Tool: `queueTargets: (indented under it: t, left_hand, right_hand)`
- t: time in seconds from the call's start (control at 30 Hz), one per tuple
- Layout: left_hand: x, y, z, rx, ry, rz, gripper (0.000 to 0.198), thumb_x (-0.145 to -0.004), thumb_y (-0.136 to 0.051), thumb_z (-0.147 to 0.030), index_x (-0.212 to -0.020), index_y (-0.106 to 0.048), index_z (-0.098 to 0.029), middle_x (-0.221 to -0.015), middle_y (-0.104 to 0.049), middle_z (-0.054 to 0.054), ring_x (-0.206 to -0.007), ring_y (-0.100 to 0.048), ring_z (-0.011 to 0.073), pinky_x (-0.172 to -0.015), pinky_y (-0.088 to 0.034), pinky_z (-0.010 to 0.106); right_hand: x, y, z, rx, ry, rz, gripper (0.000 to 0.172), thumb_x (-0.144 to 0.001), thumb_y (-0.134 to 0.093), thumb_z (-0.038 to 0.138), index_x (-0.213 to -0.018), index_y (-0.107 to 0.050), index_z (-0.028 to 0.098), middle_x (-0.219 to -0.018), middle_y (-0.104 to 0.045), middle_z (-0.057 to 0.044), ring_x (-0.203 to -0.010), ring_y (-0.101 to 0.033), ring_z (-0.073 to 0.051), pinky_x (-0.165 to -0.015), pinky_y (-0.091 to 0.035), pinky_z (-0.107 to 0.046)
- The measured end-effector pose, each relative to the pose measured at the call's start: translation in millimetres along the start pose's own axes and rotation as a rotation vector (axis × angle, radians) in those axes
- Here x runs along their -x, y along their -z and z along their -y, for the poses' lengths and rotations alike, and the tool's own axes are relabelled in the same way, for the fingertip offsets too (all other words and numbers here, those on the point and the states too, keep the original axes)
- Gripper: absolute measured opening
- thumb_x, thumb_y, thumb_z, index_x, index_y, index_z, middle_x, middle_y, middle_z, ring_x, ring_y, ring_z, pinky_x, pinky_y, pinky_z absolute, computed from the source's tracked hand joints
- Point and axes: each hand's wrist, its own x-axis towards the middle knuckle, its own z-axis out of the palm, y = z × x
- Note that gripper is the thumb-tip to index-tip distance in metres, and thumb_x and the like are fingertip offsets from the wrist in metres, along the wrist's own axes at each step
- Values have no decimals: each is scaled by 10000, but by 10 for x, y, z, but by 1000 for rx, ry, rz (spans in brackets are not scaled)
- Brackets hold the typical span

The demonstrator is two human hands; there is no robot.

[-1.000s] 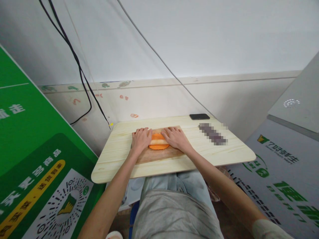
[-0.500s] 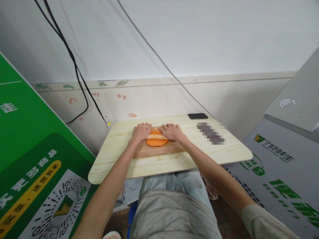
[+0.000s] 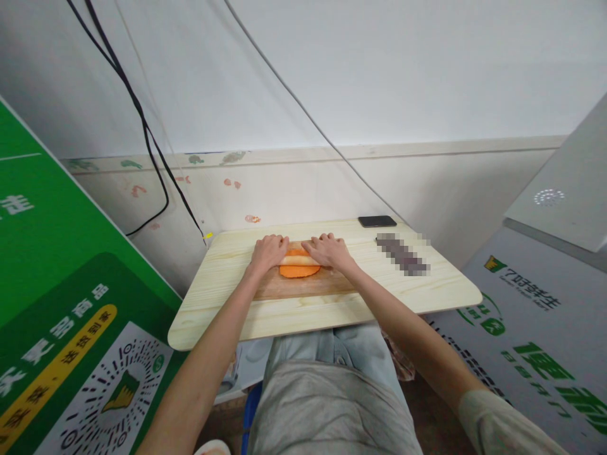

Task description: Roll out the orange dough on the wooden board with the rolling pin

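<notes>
A light wooden rolling pin (image 3: 298, 260) lies crosswise over a flat piece of orange dough (image 3: 300, 272). My left hand (image 3: 270, 253) is closed over the pin's left end, and my right hand (image 3: 328, 250) is closed over its right end. Both ends of the pin are hidden under my fingers and palms. Orange shows on the near and far sides of the pin. Beneath the dough is a brown wooden board (image 3: 303, 289), lying flat on the table.
The pale wood-grain table (image 3: 208, 316) stands against the wall. A black phone (image 3: 377, 221) lies near its back edge. A blurred-out dark item (image 3: 402, 254) is on the right. A green panel (image 3: 57, 240) rises at left, and a white printed panel (image 3: 545, 316) at right.
Hardly anything differs. My hands and the rolling pin stay over the dough at nearly the same place, with a very slight shift of the whole view.
</notes>
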Motion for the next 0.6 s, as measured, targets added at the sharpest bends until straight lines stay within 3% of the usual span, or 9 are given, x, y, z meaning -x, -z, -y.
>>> queueTargets:
  t: [0.2,0.37,0.6]
  left_hand:
    - [-119,25,-77,-3,153,-85,612,-1116,-264,-405,-1131,-825,-161,-1131,-813,198,-1066,-774,312,-930,-555,378]
    - [-162,47,-101,-12,178,-93,561,-1103,-316,-394,-1140,-826,-164,-1134,-812,196,-1072,-773,318,-927,-560,377]
    - [-104,15,-80,4,180,-97,538,-1104,-326,-390,-1121,-824,-190,-1124,-815,180,-1056,-776,315,-915,-556,378]
  right_hand:
    - [-142,29,-1,1,-59,-81,709,-1114,-211,635,-1529,-593,207,-1513,-589,-262,-1417,-485,-423,-1126,-345,-632]
    - [-175,62,-10,-44,-97,-102,743,-1129,-159,587,-1484,-640,145,-1470,-628,-276,-1391,-505,-412,-1135,-342,-597]
    - [-31,28,32,-19,-73,-103,684,-1129,-190,597,-1515,-609,220,-1474,-633,-235,-1393,-514,-402,-1124,-350,-585]
